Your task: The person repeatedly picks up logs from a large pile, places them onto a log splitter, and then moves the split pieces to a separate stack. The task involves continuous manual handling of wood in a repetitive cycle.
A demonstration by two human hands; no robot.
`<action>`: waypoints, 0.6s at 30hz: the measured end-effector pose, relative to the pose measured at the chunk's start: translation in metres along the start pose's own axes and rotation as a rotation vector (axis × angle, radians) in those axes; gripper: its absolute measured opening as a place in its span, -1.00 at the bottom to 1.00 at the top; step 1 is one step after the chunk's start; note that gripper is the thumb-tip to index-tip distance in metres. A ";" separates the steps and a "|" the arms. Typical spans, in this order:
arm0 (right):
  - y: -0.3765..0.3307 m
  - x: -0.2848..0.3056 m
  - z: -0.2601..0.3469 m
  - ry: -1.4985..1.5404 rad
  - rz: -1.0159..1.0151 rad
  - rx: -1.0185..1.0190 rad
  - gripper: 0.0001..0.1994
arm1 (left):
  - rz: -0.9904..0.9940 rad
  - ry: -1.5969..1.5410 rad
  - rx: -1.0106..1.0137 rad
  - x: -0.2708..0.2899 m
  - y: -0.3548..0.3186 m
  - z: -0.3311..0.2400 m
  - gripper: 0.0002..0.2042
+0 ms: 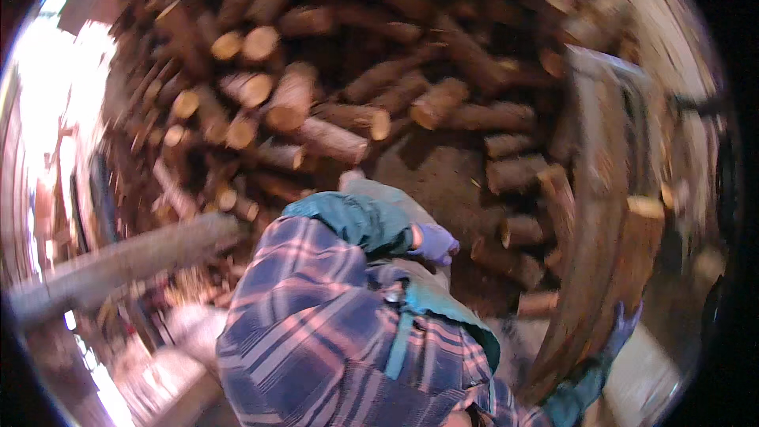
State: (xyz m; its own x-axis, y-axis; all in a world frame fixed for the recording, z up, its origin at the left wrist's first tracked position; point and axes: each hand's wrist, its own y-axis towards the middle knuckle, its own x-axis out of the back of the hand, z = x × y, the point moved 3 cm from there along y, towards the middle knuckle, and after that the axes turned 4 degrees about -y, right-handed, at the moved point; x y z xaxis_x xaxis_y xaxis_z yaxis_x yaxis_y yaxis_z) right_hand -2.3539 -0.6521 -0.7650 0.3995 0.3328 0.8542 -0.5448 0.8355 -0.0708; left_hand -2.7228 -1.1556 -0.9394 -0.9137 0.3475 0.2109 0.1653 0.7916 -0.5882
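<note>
Closest to us, our plaid sleeves fill the lower middle of the view, and our left hand, in a purple glove, wraps over the end of a pale log that we hug against the chest, its top poking out above the teal cuff. Our right hand, gloved the same, presses its fingers against the edge of a long curved slab of bark-covered wood that stands nearly upright at our right side. We judge the slab the likelier trouble: only one hand steadies it near its lower part, so it could tip or slide away, and the log clutched in the crook of the arm could slip if we lean to catch it. Blur hides how firm either grip is. Beneath us lies a dirt floor, brown and littered with short cut pieces. To our left a long grey pole lies across, with daylight glaring beyond it. Farther off, a big stack of firewood rises like a wall, its round cut ends facing us.
</note>
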 end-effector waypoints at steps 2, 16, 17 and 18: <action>0.026 -0.053 0.084 -0.156 -0.298 0.204 -0.50 | -0.147 -0.064 0.092 0.005 -0.015 0.044 -0.51; -0.132 -0.673 0.688 0.640 1.269 0.182 -0.51 | -1.752 -1.215 0.048 0.074 -0.246 0.429 -0.71; -0.149 -0.701 0.720 0.590 1.330 0.204 -0.48 | -1.936 -1.591 -0.338 0.066 -0.270 0.473 -0.63; -0.157 -0.747 0.737 0.549 1.385 0.162 -0.42 | -2.048 -1.470 -0.104 0.089 -0.312 0.493 -0.58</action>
State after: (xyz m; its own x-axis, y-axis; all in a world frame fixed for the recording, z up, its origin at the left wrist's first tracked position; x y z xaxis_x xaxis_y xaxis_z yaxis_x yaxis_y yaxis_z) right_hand -3.1100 -1.3536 -1.0126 -0.2880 0.9477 -0.1372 -0.7718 -0.3145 -0.5527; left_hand -3.0388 -1.6194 -1.1225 0.5226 -0.8206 -0.2312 -0.8127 -0.3976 -0.4259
